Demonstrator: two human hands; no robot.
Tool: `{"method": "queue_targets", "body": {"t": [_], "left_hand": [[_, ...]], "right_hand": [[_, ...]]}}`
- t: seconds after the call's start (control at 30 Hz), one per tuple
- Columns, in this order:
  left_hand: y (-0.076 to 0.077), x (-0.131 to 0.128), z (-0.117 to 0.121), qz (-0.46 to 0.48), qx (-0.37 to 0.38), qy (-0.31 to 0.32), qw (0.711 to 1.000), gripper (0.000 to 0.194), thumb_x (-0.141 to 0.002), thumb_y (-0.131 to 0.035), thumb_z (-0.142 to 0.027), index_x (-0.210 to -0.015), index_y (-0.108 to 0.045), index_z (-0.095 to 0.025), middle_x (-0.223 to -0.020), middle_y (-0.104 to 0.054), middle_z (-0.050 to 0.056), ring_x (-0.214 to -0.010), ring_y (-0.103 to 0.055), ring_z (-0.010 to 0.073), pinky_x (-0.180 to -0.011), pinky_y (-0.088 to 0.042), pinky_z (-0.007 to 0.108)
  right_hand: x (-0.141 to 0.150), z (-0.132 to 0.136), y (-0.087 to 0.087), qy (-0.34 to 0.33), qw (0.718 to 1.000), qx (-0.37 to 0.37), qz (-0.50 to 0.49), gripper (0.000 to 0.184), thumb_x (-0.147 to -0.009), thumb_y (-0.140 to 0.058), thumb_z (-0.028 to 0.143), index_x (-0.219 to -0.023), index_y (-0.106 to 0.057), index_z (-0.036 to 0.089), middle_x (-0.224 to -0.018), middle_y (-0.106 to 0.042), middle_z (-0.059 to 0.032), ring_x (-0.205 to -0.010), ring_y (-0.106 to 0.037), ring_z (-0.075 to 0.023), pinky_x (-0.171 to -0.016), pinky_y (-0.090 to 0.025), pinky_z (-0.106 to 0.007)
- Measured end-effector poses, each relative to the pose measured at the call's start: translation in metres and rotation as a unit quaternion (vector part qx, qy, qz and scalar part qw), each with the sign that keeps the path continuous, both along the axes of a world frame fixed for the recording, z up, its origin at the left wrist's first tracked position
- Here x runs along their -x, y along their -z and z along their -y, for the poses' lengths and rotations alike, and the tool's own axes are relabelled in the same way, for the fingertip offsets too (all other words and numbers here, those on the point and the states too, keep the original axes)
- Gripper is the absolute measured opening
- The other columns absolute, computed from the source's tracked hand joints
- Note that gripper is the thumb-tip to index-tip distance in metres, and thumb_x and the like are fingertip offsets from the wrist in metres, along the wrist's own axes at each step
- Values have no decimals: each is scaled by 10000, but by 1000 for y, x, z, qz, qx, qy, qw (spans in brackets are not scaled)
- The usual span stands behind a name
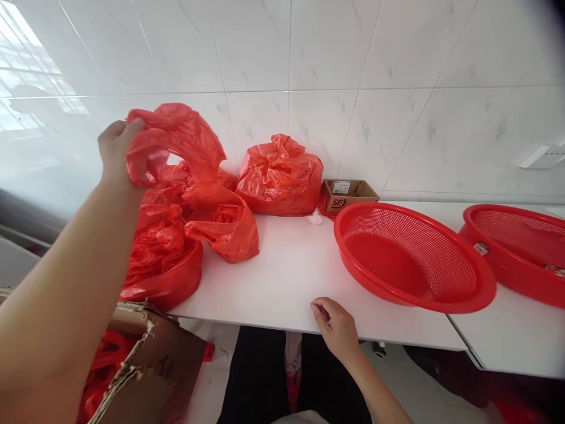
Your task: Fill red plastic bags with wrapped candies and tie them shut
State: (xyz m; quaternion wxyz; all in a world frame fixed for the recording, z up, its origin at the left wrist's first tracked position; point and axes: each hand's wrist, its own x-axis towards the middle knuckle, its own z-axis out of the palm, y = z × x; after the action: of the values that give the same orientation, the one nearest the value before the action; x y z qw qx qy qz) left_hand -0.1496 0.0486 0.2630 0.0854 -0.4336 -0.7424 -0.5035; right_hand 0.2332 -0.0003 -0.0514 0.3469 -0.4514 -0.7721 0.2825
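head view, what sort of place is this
Probably an indoor workroom: red plastic bags, a large perforated red basin and a small SF-marked cardboard box share one white worktable.

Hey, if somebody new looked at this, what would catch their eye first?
Probably the crumpled red plastic bag that the left hand holds up at the upper left, bright against the white tiled wall. Next, the big round red basket with perforated sides, right of centre on the white table. Then the bulging red bag by the wall.
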Motion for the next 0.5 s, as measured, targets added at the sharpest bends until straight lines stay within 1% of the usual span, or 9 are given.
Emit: {"method": "queue_targets", "body": {"t": [0.03, 0.1, 0.17, 0.23, 0.33, 0.4, 0.43, 0.47, 0.5], "left_hand": [[3, -11, 3, 22, -25, 26, 999, 554, -977, -348, -445, -1237, -459, 32, -993, -607, 67, -676, -450, 35, -671, -405, 207], [18, -42, 8, 105, -70, 116, 985, 479, -886, -552, -496, -1020, -574, -37, -745, -546, -17, -576, -367, 29, -593, -346, 185], [46, -81, 13, 223, -80, 243, 941, 371, -812, -677, -461, -783, -553, -113, -609, -456, -57, -542, -362, 36, -545, -291, 176], [79, -123, 19, 263, -54, 297, 916, 399, -775, -707, -464, -658, -485, -155, -554, -433, -63, -499, -357, 45, -497, -274, 184], [126, -178, 33, 338, -21, 354, 872, 415, -794, -644, -530, -651, -472, -180, -553, -468, -52, -478, -415, 72, -483, -324, 200], [150, -198, 43, 446, 5, 376, 812, 399, -758, -684, -526, -667, -500, -184, -578, -510, -46, -492, -458, 84, -501, -369, 206], [159, -201, 47, 485, 15, 369, 792, 395, -737, -701, -530, -679, -518, -185, -587, -528, -42, -501, -477, 92, -511, -387, 210], [167, -199, 49, 507, 23, 355, 785, 399, -718, -708, -543, -690, -536, -184, -592, -543, -35, -512, -498, 103, -520, -402, 218], [175, -192, 50, 499, 33, 336, 798, 417, -715, -689, -576, -700, -550, -184, -592, -553, -25, -521, -516, 116, -527, -416, 228]], "right_hand": [[1, -1, -5, -2, 999, 37, -28, 259, -954, -459, 414, -864, -600, 216, -721, -589, -14, -651, -532, -169, -634, -423, -303], [4, -3, -22, -10, 986, 115, -116, 289, -947, -464, 463, -882, -594, 213, -716, -571, -14, -654, -537, -167, -617, -438, -295], [10, -2, -50, -9, 966, 146, -213, 289, -943, -471, 480, -1005, -578, 218, -819, -597, -31, -722, -568, -171, -641, -471, -293], [17, 3, -80, 8, 957, 96, -272, 297, -934, -502, 456, -1136, -528, 239, -1000, -608, -59, -847, -589, -179, -725, -498, -313], [30, 11, -112, 30, 965, -41, -259, 378, -857, -632, 392, -1186, -500, 259, -1175, -566, -82, -1040, -563, -210, -891, -478, -368], [34, 11, -117, 23, 972, -78, -221, 374, -800, -688, 337, -1132, -542, 249, -1150, -583, -82, -1058, -560, -228, -927, -464, -386], [33, 9, -115, 13, 976, -61, -211, 305, -799, -676, 313, -1077, -570, 241, -1090, -609, -73, -1009, -579, -224, -900, -474, -379], [29, 5, -111, 5, 977, -26, -210, 208, -811, -647, 295, -1002, -591, 233, -1006, -633, -59, -932, -599, -212, -851, -489, -364], [24, 0, -106, 3, 976, 15, -218, 120, -824, -616, 282, -929, -600, 227, -922, -643, -41, -850, -606, -195, -792, -497, -344]]}}
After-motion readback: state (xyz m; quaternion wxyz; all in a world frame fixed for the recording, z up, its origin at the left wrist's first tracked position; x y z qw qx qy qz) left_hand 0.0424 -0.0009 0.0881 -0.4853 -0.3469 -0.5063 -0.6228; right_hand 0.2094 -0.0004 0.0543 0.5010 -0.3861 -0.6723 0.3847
